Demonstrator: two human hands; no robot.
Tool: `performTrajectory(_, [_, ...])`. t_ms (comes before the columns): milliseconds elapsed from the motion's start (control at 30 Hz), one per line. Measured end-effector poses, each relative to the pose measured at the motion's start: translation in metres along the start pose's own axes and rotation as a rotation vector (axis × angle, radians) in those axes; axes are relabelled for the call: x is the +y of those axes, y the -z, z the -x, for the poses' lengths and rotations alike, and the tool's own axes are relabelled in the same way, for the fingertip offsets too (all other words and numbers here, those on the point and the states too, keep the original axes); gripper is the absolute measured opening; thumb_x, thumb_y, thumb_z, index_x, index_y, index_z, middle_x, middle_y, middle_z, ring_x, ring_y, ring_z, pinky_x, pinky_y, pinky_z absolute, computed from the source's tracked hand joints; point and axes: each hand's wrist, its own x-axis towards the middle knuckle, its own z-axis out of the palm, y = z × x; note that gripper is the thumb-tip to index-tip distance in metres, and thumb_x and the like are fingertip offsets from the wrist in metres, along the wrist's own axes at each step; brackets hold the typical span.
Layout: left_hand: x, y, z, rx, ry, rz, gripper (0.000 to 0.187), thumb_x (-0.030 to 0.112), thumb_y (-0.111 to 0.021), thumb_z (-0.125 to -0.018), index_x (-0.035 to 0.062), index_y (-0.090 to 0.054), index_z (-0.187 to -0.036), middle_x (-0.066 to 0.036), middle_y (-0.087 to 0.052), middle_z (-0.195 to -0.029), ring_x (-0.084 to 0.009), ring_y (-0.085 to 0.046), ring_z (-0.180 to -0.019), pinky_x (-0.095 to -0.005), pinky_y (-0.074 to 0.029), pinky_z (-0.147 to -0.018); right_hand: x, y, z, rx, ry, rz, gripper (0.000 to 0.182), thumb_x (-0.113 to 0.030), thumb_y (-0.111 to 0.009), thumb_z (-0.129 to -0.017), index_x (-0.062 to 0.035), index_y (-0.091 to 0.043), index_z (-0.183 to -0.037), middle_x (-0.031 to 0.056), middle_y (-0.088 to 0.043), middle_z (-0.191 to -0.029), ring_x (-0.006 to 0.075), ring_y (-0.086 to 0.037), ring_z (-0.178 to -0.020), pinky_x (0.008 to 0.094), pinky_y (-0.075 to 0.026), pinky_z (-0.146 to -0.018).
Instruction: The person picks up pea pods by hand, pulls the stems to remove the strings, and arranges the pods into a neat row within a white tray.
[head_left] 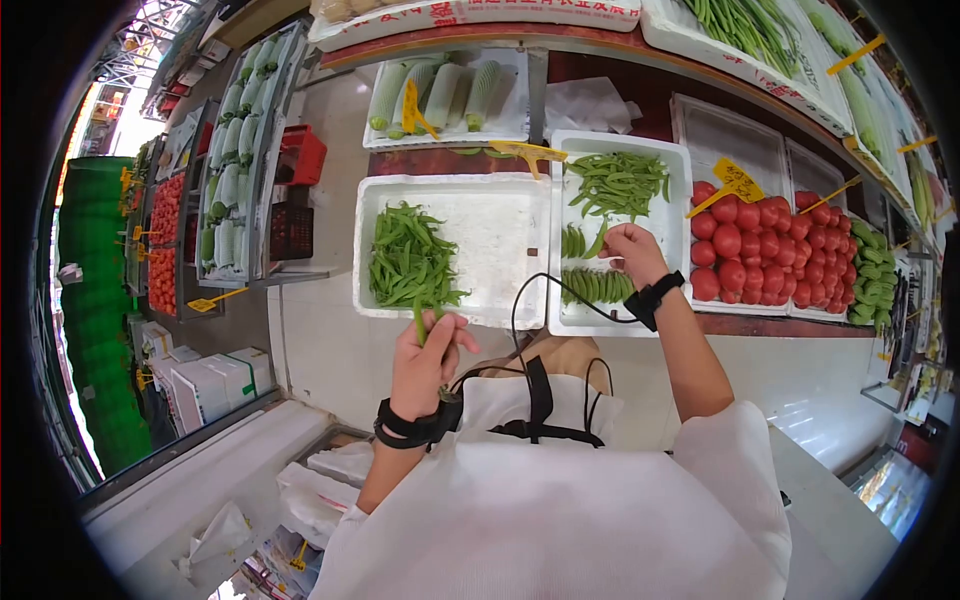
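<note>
I am looking down over a vegetable stall. My left hand (425,355) is pinching one green pod (419,322) at the near rim of the left tray (500,235), fingers closed around its lower end. The pod is standing nearly upright out of the grip, just below the loose pile of pods (410,260) on the left side of that white foam tray.

My right hand (630,252) is reaching over the right tray (675,190), fingers curled on another pod (597,240) that is hanging tilted from the fingertips. I think the grip is a light pinch, though the pod is small in this view and the contact is hard to read. Below it, neat rows of pods (595,285) are lying side by side; above it, a looser heap (620,182) is spread at the far end.

To do this well, I judge each pod should be held near one end, so the length stays free to line up with the rows, and laid flat beside its neighbours, not on top of them. A gentle grip matters, since these pods are thin and would likely snap or bruise under a hard squeeze.

The pods are bright green, flat, slender and slightly curved. Tomatoes (750,250) are filling the crate just right of the right tray.
</note>
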Motion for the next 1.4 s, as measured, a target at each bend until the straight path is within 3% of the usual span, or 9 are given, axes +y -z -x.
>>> performTrajectory(233, [-0.012,-0.011,-0.007,0.08,0.077,-0.017,0.018,0.018,-0.049,-0.096,0.0022,-0.057,-0.095,-0.01,-0.062,-0.071,-0.0032,-0.034,-0.04,-0.0178,-0.023,-0.037,0.119,0.051,-0.122,0.176,0.039,0.442,0.014,-0.017,-0.063,-0.083,-0.0043,-0.062,-0.088,0.004,-0.064,-0.074,0.011,-0.061,-0.06,0.0259,-0.045,-0.05])
performTrajectory(367, [-0.016,-0.021,-0.011,0.139,0.133,-0.075,0.011,0.009,-0.052,-0.093,0.002,-0.058,-0.099,-0.009,-0.061,-0.07,-0.0025,-0.031,-0.039,-0.0182,-0.022,-0.036,0.161,0.047,-0.165,0.195,0.048,0.644,0.018,-0.02,-0.062,-0.085,-0.0026,-0.062,-0.09,0.007,-0.066,-0.078,0.0141,-0.063,-0.063,0.0303,-0.051,-0.057])
performTrajectory(467, [-0.025,-0.023,-0.014,0.168,0.156,-0.057,0.011,0.006,-0.054,-0.091,0.0021,-0.058,-0.099,-0.008,-0.062,-0.07,-0.0021,-0.032,-0.04,-0.0181,-0.022,-0.037,0.162,0.037,-0.173,0.278,0.064,0.807,0.018,-0.021,-0.061,-0.086,-0.0035,-0.063,-0.092,0.009,-0.068,-0.081,0.0187,-0.065,-0.067,0.0332,-0.052,-0.064])
performTrajectory(600, [-0.026,-0.032,-0.018,0.184,0.204,-0.05,0.011,0.006,-0.056,-0.09,0.0015,-0.059,-0.1,-0.009,-0.063,-0.07,-0.0019,-0.035,-0.041,-0.0179,-0.024,-0.039,0.155,0.029,-0.175,0.269,0.017,0.821,0.018,-0.022,-0.058,-0.086,-0.0071,-0.064,-0.095,0.0133,-0.067,-0.094,0.0304,-0.064,-0.09,0.0399,-0.052,-0.078])
performTrajectory(1100, [-0.03,-0.037,-0.026,0.169,0.22,-0.063,0.012,0.006,-0.054,-0.09,0.0028,-0.058,-0.101,-0.007,-0.06,-0.071,-0.0016,-0.032,-0.041,-0.018,-0.021,-0.037,0.171,0.023,-0.18,0.309,0.006,0.794,0.017,-0.02,-0.059,-0.086,-0.0052,-0.064,-0.093,0.0153,-0.067,-0.093,0.0316,-0.064,-0.09,0.0411,-0.052,-0.078])
performTrajectory(1200, [-0.03,-0.035,-0.026,0.163,0.212,-0.068,0.011,0.007,-0.054,-0.091,0.0032,-0.058,-0.101,-0.006,-0.06,-0.071,-0.0016,-0.032,-0.041,-0.0182,-0.021,-0.037,0.168,0.019,-0.177,0.363,0.07,0.896,0.016,-0.018,-0.059,-0.086,-0.0039,-0.064,-0.091,0.0128,-0.069,-0.083,0.0259,-0.068,-0.077,0.0373,-0.053,-0.072])
performTrajectory(1400, [-0.032,-0.034,-0.025,0.154,0.209,-0.058,0.012,0.008,-0.055,-0.091,0.0039,-0.058,-0.101,-0.006,-0.06,-0.071,-0.0019,-0.031,-0.041,-0.0185,-0.021,-0.038,0.156,0.017,-0.171,0.361,0.029,0.922,0.018,-0.023,-0.059,-0.086,-0.0071,-0.064,-0.092,0.0157,-0.067,-0.092,0.0325,-0.064,-0.088,0.0423,-0.052,-0.077])
